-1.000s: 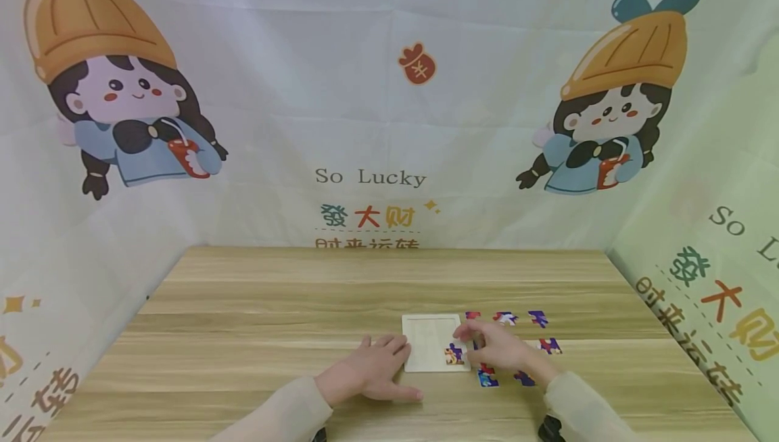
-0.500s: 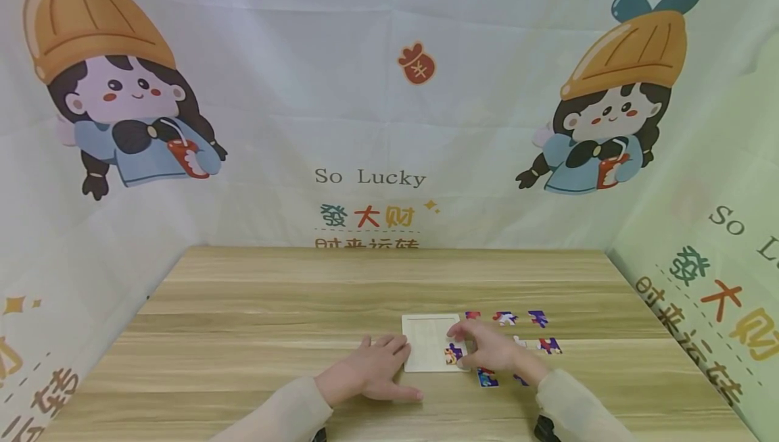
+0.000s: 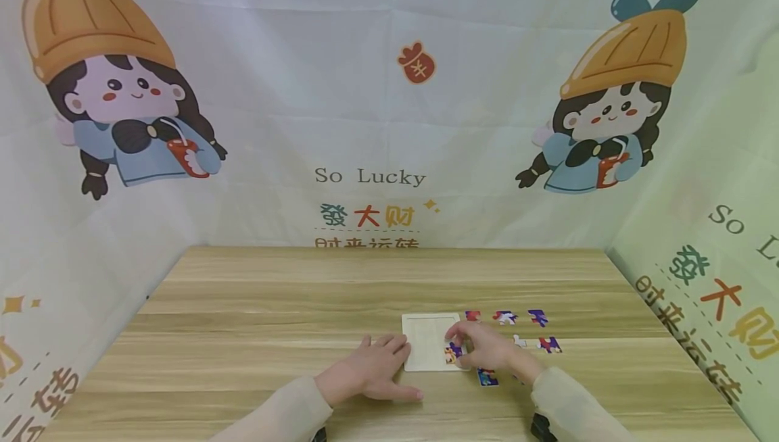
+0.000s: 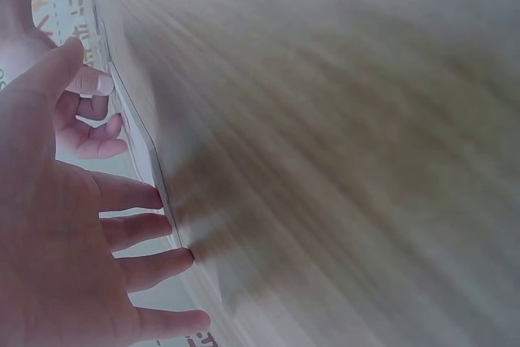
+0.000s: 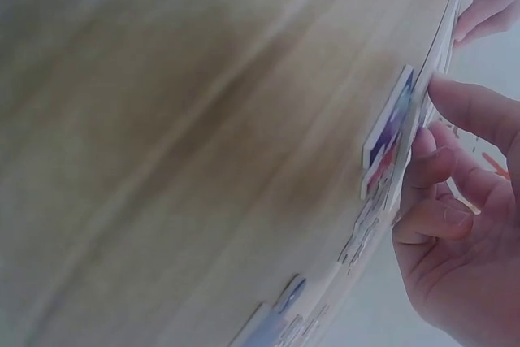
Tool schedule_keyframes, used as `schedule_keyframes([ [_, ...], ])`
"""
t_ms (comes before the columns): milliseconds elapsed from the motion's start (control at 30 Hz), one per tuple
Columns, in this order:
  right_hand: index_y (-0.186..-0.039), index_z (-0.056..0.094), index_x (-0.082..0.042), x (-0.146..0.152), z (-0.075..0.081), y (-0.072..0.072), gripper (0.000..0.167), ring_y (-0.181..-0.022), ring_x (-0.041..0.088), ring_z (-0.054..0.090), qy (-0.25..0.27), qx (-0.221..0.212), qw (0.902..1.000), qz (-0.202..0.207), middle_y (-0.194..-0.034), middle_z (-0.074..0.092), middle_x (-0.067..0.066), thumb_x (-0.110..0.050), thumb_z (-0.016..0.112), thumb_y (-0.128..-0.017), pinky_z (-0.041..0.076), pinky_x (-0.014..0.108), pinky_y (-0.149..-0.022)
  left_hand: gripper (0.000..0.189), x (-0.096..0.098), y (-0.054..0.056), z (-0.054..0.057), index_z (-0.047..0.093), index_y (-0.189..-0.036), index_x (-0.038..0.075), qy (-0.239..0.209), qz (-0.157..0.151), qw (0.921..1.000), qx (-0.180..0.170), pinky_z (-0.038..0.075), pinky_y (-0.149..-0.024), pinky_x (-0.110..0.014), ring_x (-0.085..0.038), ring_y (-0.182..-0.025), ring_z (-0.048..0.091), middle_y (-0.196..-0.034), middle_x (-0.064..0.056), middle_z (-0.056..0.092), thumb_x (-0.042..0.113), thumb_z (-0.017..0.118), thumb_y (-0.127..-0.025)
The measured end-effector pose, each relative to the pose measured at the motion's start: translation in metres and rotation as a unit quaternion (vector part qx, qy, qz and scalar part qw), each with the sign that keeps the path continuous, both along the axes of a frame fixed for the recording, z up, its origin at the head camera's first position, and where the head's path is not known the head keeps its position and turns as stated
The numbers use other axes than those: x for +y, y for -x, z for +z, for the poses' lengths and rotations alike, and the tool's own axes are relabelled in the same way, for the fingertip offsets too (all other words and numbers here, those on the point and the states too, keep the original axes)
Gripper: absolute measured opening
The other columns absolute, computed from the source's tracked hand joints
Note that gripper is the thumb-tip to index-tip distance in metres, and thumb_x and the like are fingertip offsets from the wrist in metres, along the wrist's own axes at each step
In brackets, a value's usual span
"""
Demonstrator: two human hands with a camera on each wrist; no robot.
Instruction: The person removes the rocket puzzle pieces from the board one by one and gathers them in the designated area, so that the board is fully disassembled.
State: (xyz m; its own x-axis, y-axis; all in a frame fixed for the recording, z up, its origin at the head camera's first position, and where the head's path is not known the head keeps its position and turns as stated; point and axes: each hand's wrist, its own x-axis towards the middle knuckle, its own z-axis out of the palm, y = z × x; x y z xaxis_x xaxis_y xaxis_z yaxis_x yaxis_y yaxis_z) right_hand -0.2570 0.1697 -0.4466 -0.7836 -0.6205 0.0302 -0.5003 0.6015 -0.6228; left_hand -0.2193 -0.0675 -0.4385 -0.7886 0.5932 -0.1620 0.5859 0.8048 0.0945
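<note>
A pale wooden puzzle tray lies on the table before me. My left hand rests flat at its left edge, fingers spread and fingertips on the rim; the left wrist view shows the fingers stretched along that edge. My right hand is over the tray's right side, thumb and forefinger bent around a purple and orange jigsaw piece in the lower right corner. In the right wrist view the right hand's thumb is right at the tray's edge, other fingers curled.
More jigsaw pieces lie right of the tray: a red one, a white and purple one, a purple one, a red and purple one and a blue one. A printed cloth hangs behind the table.
My right hand has moved left from the tray's right edge to the corner piece, which has shifted slightly left. The left hand and tray have stayed put.
</note>
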Motion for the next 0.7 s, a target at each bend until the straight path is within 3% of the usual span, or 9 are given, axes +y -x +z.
schedule_keyframes([
  [167, -0.102, 0.056, -0.002, -0.0009, -0.0011, 0.0014, 0.036, -0.074, 0.016, 0.045, 0.000, -0.021, 0.9998, -0.008, -0.082, 0.049, -0.001, 0.000, 0.069, -0.069, 0.038, 0.029, -0.064, 0.090, -0.0002, 0.0001, -0.0009, 0.037, -0.134, 0.008, 0.002, -0.001, 1.0000, 0.002, 0.024, -0.094, -0.053, -0.026, -0.124, 0.029, -0.138, -0.008, 0.032, 0.073, 0.039, -0.073],
  [300, -0.099, 0.057, -0.002, -0.0002, -0.0018, 0.0017, 0.033, -0.075, 0.016, 0.045, -0.005, -0.014, 0.9999, -0.009, -0.082, 0.049, -0.003, -0.001, 0.069, -0.069, 0.039, 0.029, -0.066, 0.090, -0.0001, 0.0001, -0.0012, 0.037, -0.134, 0.008, 0.003, -0.002, 1.0000, 0.005, 0.025, -0.094, -0.053, -0.026, -0.124, 0.029, -0.138, -0.008, 0.032, 0.073, 0.039, -0.073],
  [700, -0.093, 0.052, -0.013, 0.0013, 0.0021, 0.0009, 0.027, -0.066, 0.014, 0.047, -0.007, -0.025, 0.9997, 0.000, -0.080, 0.052, -0.002, -0.005, 0.068, -0.073, 0.039, 0.030, -0.061, 0.089, -0.0004, 0.0005, -0.0013, 0.038, -0.134, 0.008, 0.003, -0.006, 1.0000, 0.004, 0.025, -0.094, -0.053, -0.026, -0.124, 0.029, -0.137, -0.008, 0.033, 0.073, 0.039, -0.073],
])
